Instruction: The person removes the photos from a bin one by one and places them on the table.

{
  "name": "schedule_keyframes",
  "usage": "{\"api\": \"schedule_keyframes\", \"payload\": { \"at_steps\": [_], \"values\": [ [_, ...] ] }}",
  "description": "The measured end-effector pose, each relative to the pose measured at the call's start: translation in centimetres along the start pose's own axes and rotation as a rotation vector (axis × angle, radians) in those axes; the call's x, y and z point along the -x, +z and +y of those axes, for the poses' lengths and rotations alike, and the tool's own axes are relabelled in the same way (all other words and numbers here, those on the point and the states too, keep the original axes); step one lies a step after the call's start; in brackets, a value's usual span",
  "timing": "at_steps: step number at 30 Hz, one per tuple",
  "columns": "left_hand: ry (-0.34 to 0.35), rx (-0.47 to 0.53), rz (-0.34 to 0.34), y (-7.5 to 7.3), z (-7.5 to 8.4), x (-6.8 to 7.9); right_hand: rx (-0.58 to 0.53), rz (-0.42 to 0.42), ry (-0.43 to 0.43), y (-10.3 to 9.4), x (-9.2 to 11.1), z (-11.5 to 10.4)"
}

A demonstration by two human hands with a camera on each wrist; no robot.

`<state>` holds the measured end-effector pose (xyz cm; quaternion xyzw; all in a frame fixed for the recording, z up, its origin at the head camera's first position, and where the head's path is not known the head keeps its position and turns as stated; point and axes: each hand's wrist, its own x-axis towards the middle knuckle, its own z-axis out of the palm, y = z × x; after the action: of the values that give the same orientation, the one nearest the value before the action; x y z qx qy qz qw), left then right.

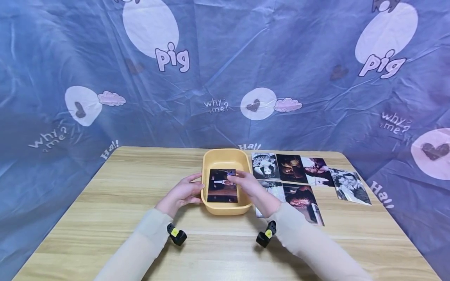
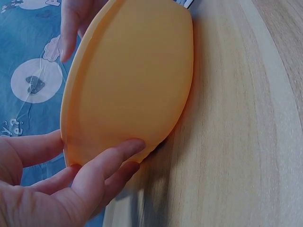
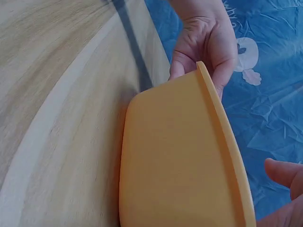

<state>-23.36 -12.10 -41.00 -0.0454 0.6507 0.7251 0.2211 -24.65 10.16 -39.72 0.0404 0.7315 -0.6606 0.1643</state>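
A yellow plastic tray (image 1: 225,210) with rounded corners stands on the table, its outer wall filling much of both wrist views. My left hand (image 1: 183,192) holds the tray's left side, fingertips at the rim and against the outer wall (image 2: 128,71). Inside or just above the tray is a dark photo print (image 1: 219,191) showing a figure in a dark suit and white shirt. My right hand (image 1: 251,186) reaches over the tray's right rim and grips that photo's right edge, thumb on its face. The fingers under the photo are hidden.
Several photo prints lie in two rows to the right: a black-and-white one (image 1: 264,166), a dark one (image 1: 291,168), a couple's portrait (image 1: 350,185) and others. My right forearm overlaps the lower-row prints. The wooden table (image 1: 133,187) backs onto a blue printed cloth (image 1: 218,70).
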Motion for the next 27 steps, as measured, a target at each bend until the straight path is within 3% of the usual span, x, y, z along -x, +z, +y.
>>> {"api": "schedule_keyframes", "payload": {
  "at_steps": [4,12,19,27],
  "values": [
    [0.002,-0.002,-0.003,-0.1,0.0,0.1,0.014,0.053,0.03,0.6,-0.4,0.1],
    [0.001,-0.007,0.006,-0.1,0.0,0.0,-0.065,0.054,0.099,1.5,-0.8,0.7],
    [0.001,0.007,-0.006,-0.1,-0.1,-0.2,-0.115,0.112,0.007,1.4,-0.9,0.9],
    [0.004,0.008,-0.01,0.0,0.2,0.1,-0.139,0.05,-0.014,1.7,-1.2,1.1]
  ]
}}
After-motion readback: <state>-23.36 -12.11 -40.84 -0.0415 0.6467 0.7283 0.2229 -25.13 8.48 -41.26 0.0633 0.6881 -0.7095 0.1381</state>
